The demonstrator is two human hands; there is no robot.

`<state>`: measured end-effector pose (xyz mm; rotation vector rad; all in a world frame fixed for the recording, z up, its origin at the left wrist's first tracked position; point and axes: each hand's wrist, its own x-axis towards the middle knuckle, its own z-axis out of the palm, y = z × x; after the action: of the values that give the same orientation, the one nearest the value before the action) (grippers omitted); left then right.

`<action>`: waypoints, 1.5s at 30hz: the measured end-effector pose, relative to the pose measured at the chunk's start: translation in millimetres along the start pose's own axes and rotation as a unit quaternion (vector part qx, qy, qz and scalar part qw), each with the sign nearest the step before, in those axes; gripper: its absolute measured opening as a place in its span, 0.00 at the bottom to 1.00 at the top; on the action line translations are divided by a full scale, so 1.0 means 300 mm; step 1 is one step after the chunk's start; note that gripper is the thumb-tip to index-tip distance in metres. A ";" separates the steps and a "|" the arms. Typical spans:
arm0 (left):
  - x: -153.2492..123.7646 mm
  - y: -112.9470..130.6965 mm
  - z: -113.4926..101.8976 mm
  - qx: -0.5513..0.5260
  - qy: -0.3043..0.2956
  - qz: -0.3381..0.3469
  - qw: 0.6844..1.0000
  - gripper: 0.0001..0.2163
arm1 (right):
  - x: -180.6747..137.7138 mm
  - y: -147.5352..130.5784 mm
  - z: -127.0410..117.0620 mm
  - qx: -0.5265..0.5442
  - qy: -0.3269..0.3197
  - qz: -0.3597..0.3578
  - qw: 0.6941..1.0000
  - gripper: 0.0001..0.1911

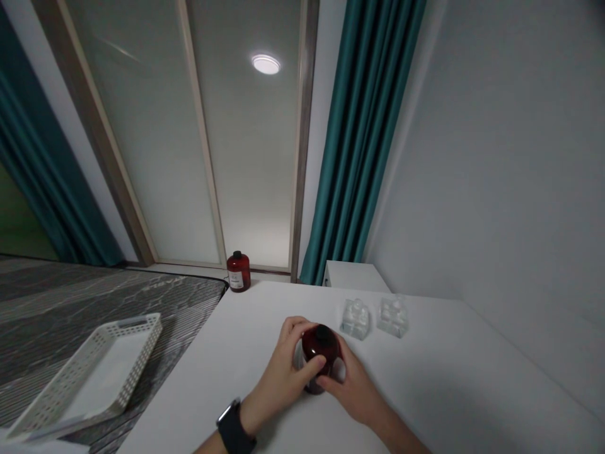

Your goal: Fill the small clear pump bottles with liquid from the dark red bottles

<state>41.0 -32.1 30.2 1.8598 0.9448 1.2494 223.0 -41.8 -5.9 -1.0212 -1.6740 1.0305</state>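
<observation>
A dark red bottle (pixel 320 343) with a black cap stands on the white table (pixel 439 391), close in front of me. My left hand (pixel 288 366) wraps round its left side, thumb across the front. From the right, my right hand (pixel 354 384) curls round the same bottle, its thumb near the lower front. Most of the bottle's sides are hidden by my fingers. Just beyond my right hand are two clear, lumpy glass-like pieces (pixel 355 318), side by side. Another red bottle (pixel 239 272) with a black cap and a white label stands at the table's far left corner.
A white perforated basket (pixel 137 362) lies on a grey striped surface (pixel 189 296) left of the table. Behind the table are a small white cabinet (pixel 354 275), a teal curtain (pixel 362 139) and frosted sliding doors (pixel 255 164). A white wall (pixel 515 157) borders the right side.
</observation>
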 end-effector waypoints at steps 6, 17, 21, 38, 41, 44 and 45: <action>-0.004 -0.045 -0.007 -0.012 -0.056 -0.041 0.998 0.29 | -0.008 0.019 -0.068 -0.030 -0.026 -0.088 0.995 0.24; -0.006 -0.063 0.065 -0.029 -0.044 -0.033 0.998 0.32 | 0.063 -0.017 -0.106 -0.064 0.158 -0.133 0.976 0.18; -0.014 -0.071 0.061 0.081 -0.004 0.047 0.996 0.31 | 0.129 -0.093 -0.089 -0.005 0.159 -0.122 0.980 0.17; -0.024 -0.037 0.009 0.408 -0.092 0.167 0.893 0.33 | 0.147 -0.019 -0.029 0.090 0.111 -0.023 0.989 0.15; -0.020 -0.041 0.012 0.404 -0.087 0.160 0.896 0.33 | 0.148 -0.012 -0.035 0.070 0.153 -0.026 0.985 0.17; -0.015 -0.043 0.007 0.403 -0.068 0.144 0.901 0.33 | 0.130 -0.014 -0.042 0.028 0.156 -0.038 0.987 0.17; -0.014 -0.043 0.003 0.403 -0.061 0.138 0.903 0.33 | 0.121 -0.019 -0.043 -0.003 0.147 -0.050 0.988 0.17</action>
<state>38.3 -29.3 17.1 2.7581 1.2829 0.9300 224.8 -7.3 12.1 -1.0266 -1.4712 0.7690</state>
